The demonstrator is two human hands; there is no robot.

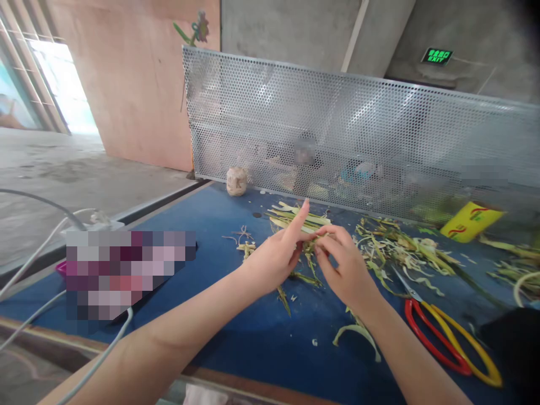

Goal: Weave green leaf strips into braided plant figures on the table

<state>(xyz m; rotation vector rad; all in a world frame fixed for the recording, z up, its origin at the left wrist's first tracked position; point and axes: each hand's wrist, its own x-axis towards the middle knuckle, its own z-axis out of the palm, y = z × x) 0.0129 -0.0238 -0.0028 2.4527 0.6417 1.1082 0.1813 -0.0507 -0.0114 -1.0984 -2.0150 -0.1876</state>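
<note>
My left hand is over the middle of the table, its thumb pointing up and its other fingers curled around a small bundle of yellow-green plant strips. From the right, my right hand pinches the same bundle between thumb and fingertips. Strip ends hang below the hands; the fingers partly hide the bundle. Just behind my left hand lie longer pale strips that resemble husk leaves. Scissors with one red and one yellow handle rest to the right of my right forearm, blades pointing away.
Loose plant scraps cover the blue tabletop on the right, beside a yellow packet. A perforated metal screen borders the far side, with a whitish roll before it. Cables and a blurred-out object occupy the left.
</note>
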